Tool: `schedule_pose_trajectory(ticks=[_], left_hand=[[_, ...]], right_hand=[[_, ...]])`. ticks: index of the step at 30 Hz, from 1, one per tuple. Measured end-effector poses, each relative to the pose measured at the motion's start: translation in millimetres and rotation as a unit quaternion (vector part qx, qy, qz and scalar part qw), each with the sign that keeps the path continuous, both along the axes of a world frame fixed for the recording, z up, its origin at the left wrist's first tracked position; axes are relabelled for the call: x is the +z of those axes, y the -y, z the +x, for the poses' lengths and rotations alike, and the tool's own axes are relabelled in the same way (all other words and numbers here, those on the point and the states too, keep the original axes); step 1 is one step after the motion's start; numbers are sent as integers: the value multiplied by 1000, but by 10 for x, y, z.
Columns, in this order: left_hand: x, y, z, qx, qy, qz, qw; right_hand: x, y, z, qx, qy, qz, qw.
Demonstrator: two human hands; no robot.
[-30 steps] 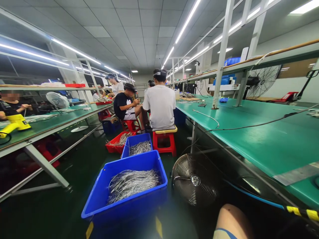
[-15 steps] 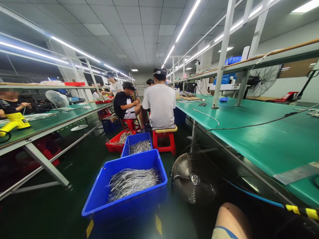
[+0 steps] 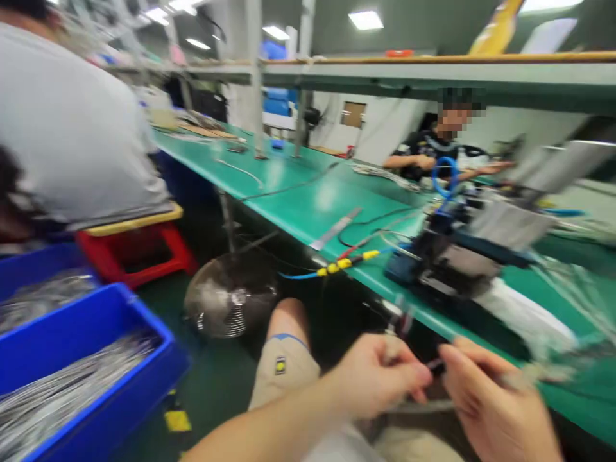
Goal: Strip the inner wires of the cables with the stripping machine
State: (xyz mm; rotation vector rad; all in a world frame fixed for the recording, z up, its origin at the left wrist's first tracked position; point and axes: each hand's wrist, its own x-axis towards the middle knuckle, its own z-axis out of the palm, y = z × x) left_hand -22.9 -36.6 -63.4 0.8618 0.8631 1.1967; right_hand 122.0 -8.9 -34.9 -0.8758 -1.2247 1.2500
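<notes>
My hands meet low in front of me, left hand beside right hand, a thin wire pinched between them, over my knee. The surface runs from far left to near right, its edge just behind my hands. A machine sits on it, behind the right hand. A fan stands on the floor under the surface, left of my knee. A bin lies at far left; behind it, a stool with a person seated. A shelf spans above the surface; another person sits beyond it.
</notes>
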Motion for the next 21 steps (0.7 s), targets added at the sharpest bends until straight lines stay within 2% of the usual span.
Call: schedule_pose_trajectory(ticks=[5,7,10,13,16,21], left_hand=[[129,-43,-116,-42,34,-10,998],[129,-27,-118,-50,18,3,999],[105,-12,-113,-51,-2,11,999],[85,-26,-108,-55,17,-8,998],[86,-47,-84,-41,42,-16,998],[138,-53,-41,-24,89,-20,995]], right_hand=[[51,-39,-20,-42,22,38,998],[55,-75,-62,-48,15,20,999],[57,-106,-74,-22,-21,-31,999],[71,-91,-47,25,-43,-42,998],[96,-65,-21,17,-32,-25,999],[121,-61,12,20,-27,-44,998]])
